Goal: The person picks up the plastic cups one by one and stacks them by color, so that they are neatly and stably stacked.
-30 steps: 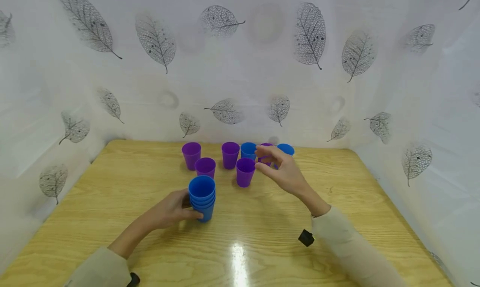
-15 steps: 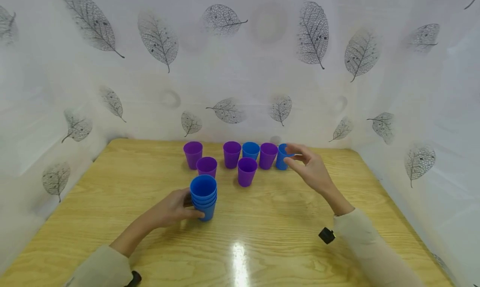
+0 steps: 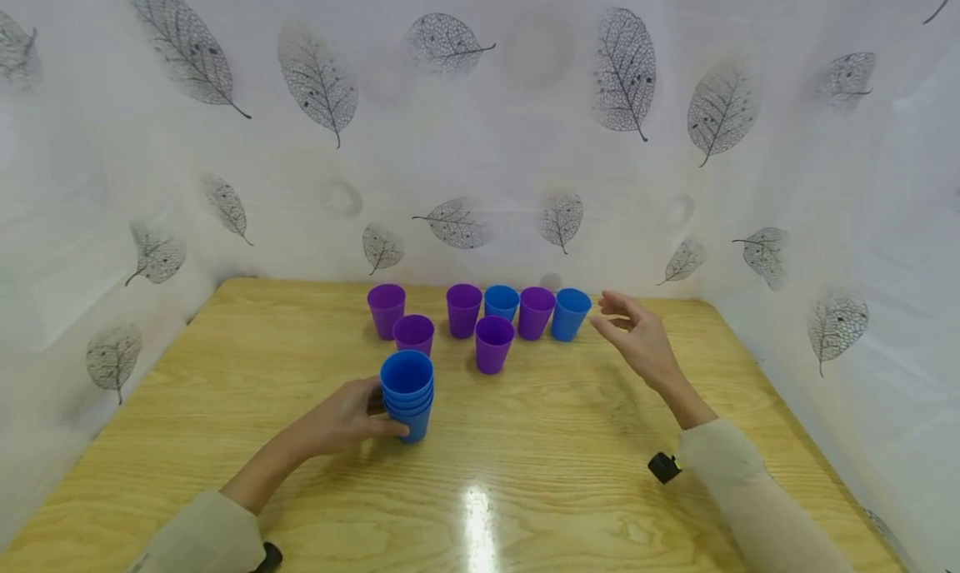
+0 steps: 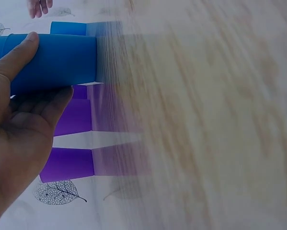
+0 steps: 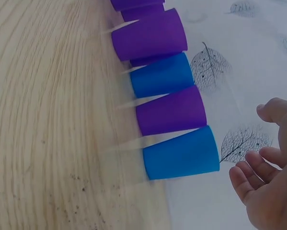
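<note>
A stack of several nested blue cups [image 3: 407,396] stands upright on the table, and my left hand [image 3: 345,416] grips it from the left side. In the left wrist view the thumb and fingers wrap round the stack's wall [image 4: 62,60]. My right hand [image 3: 637,340] hovers just right of the rightmost blue cup [image 3: 572,315], fingers loosely bent, holding nothing. In the right wrist view that blue cup [image 5: 181,154] is nearest the fingertips, with a gap between. Left of it in the back row come a purple cup [image 3: 536,313], another blue cup [image 3: 501,303] and a purple cup [image 3: 464,311].
In front of that row stands a purple cup [image 3: 493,345]. Farther left is one more purple cup [image 3: 387,311], with another purple cup [image 3: 413,333] partly hidden behind the stack. A leaf-patterned curtain [image 3: 480,140] borders the wooden table [image 3: 525,473] at the back and sides.
My right hand has moved right along the back row, from over the purple cup past the rightmost blue cup, uncovering both. The left hand keeps its grip on the stack.
</note>
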The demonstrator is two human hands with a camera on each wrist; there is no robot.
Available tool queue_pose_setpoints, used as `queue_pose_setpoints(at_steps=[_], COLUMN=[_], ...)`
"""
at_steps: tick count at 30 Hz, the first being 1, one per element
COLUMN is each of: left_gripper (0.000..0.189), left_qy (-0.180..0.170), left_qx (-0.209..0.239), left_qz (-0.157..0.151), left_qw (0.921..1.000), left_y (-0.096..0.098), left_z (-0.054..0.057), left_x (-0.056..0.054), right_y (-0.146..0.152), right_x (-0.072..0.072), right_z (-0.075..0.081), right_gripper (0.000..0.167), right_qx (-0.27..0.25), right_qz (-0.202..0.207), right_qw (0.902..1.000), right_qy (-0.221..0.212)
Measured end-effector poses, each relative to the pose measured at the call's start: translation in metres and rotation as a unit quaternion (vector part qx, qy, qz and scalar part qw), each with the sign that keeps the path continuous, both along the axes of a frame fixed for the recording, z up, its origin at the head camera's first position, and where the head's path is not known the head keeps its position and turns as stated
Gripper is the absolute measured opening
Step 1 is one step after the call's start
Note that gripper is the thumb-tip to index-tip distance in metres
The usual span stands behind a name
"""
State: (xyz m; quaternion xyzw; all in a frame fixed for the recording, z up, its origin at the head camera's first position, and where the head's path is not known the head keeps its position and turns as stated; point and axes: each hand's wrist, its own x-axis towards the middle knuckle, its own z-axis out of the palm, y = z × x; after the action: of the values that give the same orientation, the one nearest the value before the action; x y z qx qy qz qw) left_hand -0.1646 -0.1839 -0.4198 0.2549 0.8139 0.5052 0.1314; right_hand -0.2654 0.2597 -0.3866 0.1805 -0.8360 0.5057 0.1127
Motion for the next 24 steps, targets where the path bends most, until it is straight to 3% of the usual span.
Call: queue_pose_setpoints(at_steps=[13, 20, 24], left_gripper=[0.061, 0.060, 0.060], left_qy=[-0.002, 0.002, 0.001], left_qx=[0.003, 0.011, 0.012], left_qz=[0.001, -0.002, -0.001], left_qw=[1.0000, 0.9999, 0.9999], left_y=[-0.003, -0.002, -0.002], left_z=[-0.002, -0.002, -0.002], left_x=[0.000, 0.000, 0.000], right_y=[0.004, -0.015, -0.009], right_x=[-0.022, -0.008, -0.026], right_z=[-0.018, 0.007, -0.012], right_gripper=[0.061, 0.059, 0.065], right_qx=[0.019, 0.033, 0.026], right_qz=[-0.034, -0.032, -0.033], right_qw=[0.9989, 0.9974, 0.9965], right_qy=[-0.027, -0.057, -0.072])
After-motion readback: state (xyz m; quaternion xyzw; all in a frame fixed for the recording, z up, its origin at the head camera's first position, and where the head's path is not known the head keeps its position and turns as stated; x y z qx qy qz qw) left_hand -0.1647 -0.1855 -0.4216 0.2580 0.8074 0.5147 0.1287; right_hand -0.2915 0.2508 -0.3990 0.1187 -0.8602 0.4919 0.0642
